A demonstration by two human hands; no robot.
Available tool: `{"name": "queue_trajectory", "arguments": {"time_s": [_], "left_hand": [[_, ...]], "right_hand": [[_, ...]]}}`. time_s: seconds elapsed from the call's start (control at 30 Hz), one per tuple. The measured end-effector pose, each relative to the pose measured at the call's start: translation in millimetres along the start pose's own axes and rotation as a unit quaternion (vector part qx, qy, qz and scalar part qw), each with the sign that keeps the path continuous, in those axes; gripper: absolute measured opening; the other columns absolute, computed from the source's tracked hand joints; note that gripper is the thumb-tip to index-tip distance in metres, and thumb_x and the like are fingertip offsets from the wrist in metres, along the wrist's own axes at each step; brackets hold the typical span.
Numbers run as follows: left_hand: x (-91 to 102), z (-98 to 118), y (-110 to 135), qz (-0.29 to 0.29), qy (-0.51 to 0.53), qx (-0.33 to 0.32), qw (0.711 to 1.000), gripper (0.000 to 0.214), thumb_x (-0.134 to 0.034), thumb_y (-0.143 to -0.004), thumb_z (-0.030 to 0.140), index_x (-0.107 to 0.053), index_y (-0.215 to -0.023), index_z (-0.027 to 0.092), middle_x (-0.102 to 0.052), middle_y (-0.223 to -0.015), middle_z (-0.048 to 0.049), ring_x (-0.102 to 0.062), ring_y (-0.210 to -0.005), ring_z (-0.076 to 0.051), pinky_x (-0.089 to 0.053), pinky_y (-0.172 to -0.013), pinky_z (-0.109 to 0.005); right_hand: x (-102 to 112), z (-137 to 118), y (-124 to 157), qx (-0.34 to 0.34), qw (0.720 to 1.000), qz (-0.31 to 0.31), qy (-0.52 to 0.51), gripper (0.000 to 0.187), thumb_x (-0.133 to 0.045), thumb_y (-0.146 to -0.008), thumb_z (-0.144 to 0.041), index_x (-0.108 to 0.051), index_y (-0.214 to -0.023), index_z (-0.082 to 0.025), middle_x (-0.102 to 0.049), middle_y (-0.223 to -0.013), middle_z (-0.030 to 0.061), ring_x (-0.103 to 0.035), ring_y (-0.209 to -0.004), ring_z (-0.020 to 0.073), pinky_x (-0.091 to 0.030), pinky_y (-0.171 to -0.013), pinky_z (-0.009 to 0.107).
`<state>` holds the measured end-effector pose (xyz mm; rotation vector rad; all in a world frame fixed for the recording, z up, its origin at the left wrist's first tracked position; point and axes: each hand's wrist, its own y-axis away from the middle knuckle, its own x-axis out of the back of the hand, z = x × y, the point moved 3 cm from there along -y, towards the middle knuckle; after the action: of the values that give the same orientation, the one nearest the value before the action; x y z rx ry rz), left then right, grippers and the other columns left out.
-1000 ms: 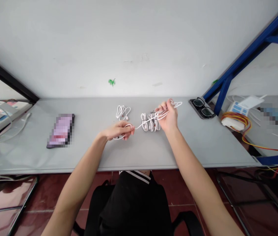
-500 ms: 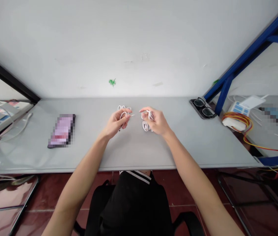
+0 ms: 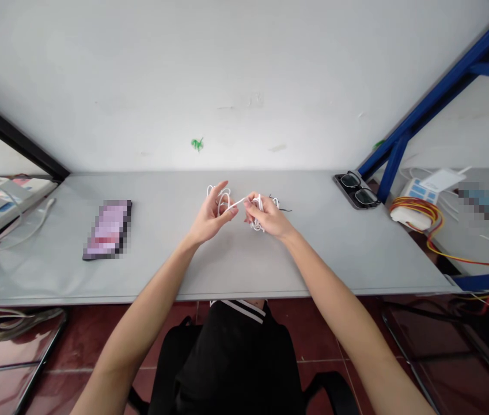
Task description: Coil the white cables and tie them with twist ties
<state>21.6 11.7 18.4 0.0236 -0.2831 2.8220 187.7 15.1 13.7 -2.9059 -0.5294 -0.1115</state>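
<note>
My left hand (image 3: 209, 218) and my right hand (image 3: 266, 217) meet above the middle of the grey table (image 3: 235, 259). Both pinch a thin white cable (image 3: 239, 202) that runs between them, with its loops gathered in my right hand's fingers. Another coiled white cable (image 3: 217, 193) lies on the table just behind my left hand. More bundled white cables (image 3: 273, 202) with a dark tie lie behind my right hand.
A dark phone (image 3: 107, 229) lies flat at the left. Black glasses (image 3: 357, 191) rest on a dark case at the back right, beside a blue frame post (image 3: 391, 164). A white power strip (image 3: 417, 202) with red and yellow wires sits further right.
My right hand has come down from the right and closed in on my left hand. The long stretch of cable between them has shortened into loops in my right hand.
</note>
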Motion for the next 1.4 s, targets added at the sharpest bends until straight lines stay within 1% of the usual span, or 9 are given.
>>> {"name": "queue_trajectory", "arguments": {"time_s": [0.1,0.3,0.47,0.57,0.8,0.97,1.1,1.3,1.4], "left_hand": [[-7.5,-5.6,0.5,-0.002,-0.032,0.025,0.999,0.06,-0.065,-0.085,0.036,-0.044,-0.14,0.024,-0.05,-0.089,-0.0003,-0.042,-0.062,-0.006,-0.039,-0.058,-0.023],[-19.5,-5.0,2.1,-0.074,-0.057,0.05,0.994,0.051,-0.052,-0.09,0.034,-0.049,-0.139,0.02,-0.058,-0.089,-0.0033,-0.048,-0.067,-0.01,-0.042,-0.062,-0.025],[-20.3,1.1,1.6,-0.099,-0.041,0.041,0.993,0.036,-0.05,-0.092,0.037,-0.065,-0.119,0.018,-0.066,-0.096,-0.0086,-0.061,-0.085,-0.016,-0.047,-0.071,-0.027],[-19.3,1.0,1.4,-0.101,-0.028,0.048,0.993,0.036,-0.052,-0.092,0.044,-0.069,-0.105,0.014,-0.067,-0.088,-0.0084,-0.062,-0.077,-0.015,-0.047,-0.067,-0.026],[-22.4,-4.5,3.7,-0.092,0.069,0.088,0.989,0.036,-0.058,-0.089,0.049,-0.063,-0.09,0.013,-0.057,-0.069,-0.0001,-0.051,-0.055,-0.007,-0.043,-0.052,-0.021],[-21.9,-13.0,-0.5,-0.03,0.105,0.074,0.991,0.04,-0.058,-0.087,0.055,-0.052,-0.079,0.017,-0.056,-0.06,0.0023,-0.049,-0.046,-0.006,-0.04,-0.046,-0.02],[-22.5,-15.8,-2.5,0.015,0.054,0.058,0.997,0.042,-0.052,-0.089,0.058,-0.052,-0.077,0.018,-0.057,-0.061,0.001,-0.053,-0.05,-0.009,-0.042,-0.05,-0.023],[-21.6,-10.5,-1.1,0.052,-0.185,-0.021,0.981,0.044,-0.049,-0.093,0.046,-0.049,-0.06,0.017,-0.047,-0.053,0.0018,-0.04,-0.05,-0.009,-0.031,-0.051,-0.025],[-21.9,-12.1,-2.1,0.04,-0.196,-0.009,0.98,0.038,-0.051,-0.091,0.043,-0.054,-0.064,0.017,-0.05,-0.056,0.0022,-0.043,-0.05,-0.008,-0.032,-0.051,-0.024]], "right_hand": [[-7.7,4.6,-2.1,-0.004,0.999,0.018,-0.05,0.038,-0.059,-0.084,-0.06,-0.054,-0.086,-0.023,-0.052,-0.061,-0.0052,-0.05,-0.053,0.0102,-0.04,-0.051,0.024],[-10.3,9.2,-3.9,-0.023,0.992,0.074,-0.095,0.039,-0.067,-0.078,-0.059,-0.054,-0.077,-0.022,-0.048,-0.057,-0.0061,-0.041,-0.045,0.0077,-0.034,-0.043,0.023],[-4.4,12.9,-4.6,-0.022,0.985,0.136,-0.101,0.038,-0.069,-0.076,-0.058,-0.055,-0.077,-0.022,-0.05,-0.058,-0.0053,-0.041,-0.046,0.008,-0.035,-0.045,0.024],[-1.8,16.8,-5.6,-0.027,0.984,0.151,-0.093,0.039,-0.066,-0.078,-0.06,-0.056,-0.077,-0.023,-0.045,-0.052,-0.0064,-0.04,-0.043,0.0087,-0.032,-0.043,0.024],[-4.0,23.3,-9.5,-0.063,0.969,0.108,-0.215,0.04,-0.07,-0.074,-0.06,-0.059,-0.081,-0.022,-0.052,-0.063,-0.0051,-0.043,-0.045,0.007,-0.03,-0.041,0.023],[-11.0,21.0,-10.2,-0.068,0.963,0.045,-0.257,0.053,-0.056,-0.077,-0.073,-0.061,-0.088,-0.022,-0.042,-0.052,-0.0073,-0.039,-0.042,0.0083,-0.034,-0.044,0.024],[-20.1,14.6,-6.6,-0.027,0.978,0.002,-0.206,0.053,-0.067,-0.071,-0.068,-0.059,-0.097,-0.023,-0.05,-0.057,-0.0063,-0.048,-0.049,0.0109,-0.039,-0.048,0.025],[-23.9,10.9,-2.6,0.016,0.989,0.085,-0.12,0.028,-0.068,-0.079,-0.046,-0.056,-0.086,-0.021,-0.051,-0.068,-0.0044,-0.05,-0.059,0.0102,-0.043,-0.055,0.025],[-25.2,13.6,-3.6,0.027,0.982,0.116,-0.144,0.02,-0.061,-0.082,-0.041,-0.054,-0.081,-0.022,-0.048,-0.068,-0.0041,-0.048,-0.059,0.0104,-0.041,-0.055,0.024]]}}
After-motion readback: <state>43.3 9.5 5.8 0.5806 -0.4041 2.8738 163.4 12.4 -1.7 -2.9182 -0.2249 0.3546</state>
